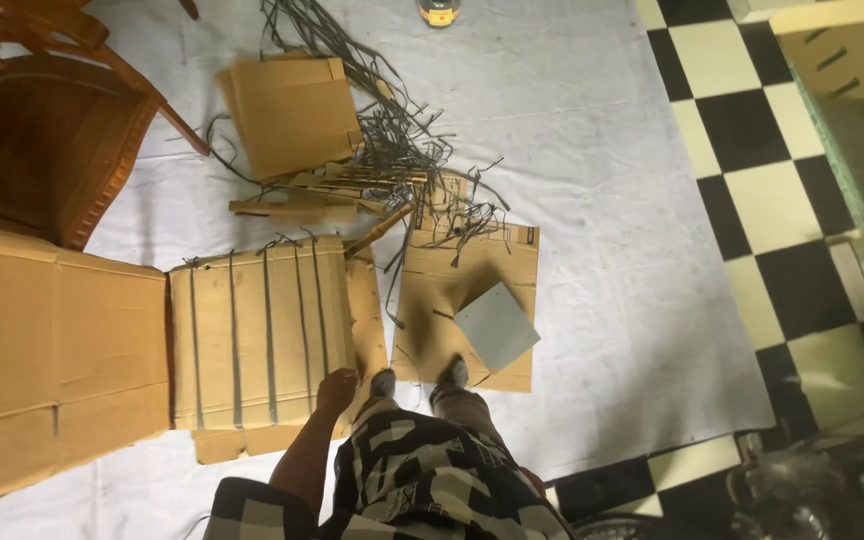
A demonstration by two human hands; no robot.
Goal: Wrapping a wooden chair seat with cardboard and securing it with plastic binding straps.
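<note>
Seen from above, standing on a white floor sheet [592, 150] in a checked garment, feet at the near edge of a flattened cardboard piece [467, 290]. Left hand [337, 392] hanging low on a straight, bare forearm, fingers curled loosely downward, knuckles just over the near right corner of a strapped cardboard bundle [257, 335]; grasping nothing visibly, though contact with the bundle cannot be told. Right hand hidden behind the body, state impossible to tell. Bundle lying flat on the sheet just left of the feet, a stack of tan sheets bound by several dark straps running front to back, a torn flap jutting at its near edge. Hard against its left side, a large flattened carton [47, 370] reaching the picture's left edge. Beyond the bundle, a smaller cardboard box [292, 110], loose scraps, and a tangle of dark straps [392, 140] spread across the middle. On the flattened piece, a grey square sheet [497, 325] lying tilted. Wooden chair [42, 130] at upper left. Open white sheet to the right, ending at black-and-white checkered floor tiles [752, 190].
</note>
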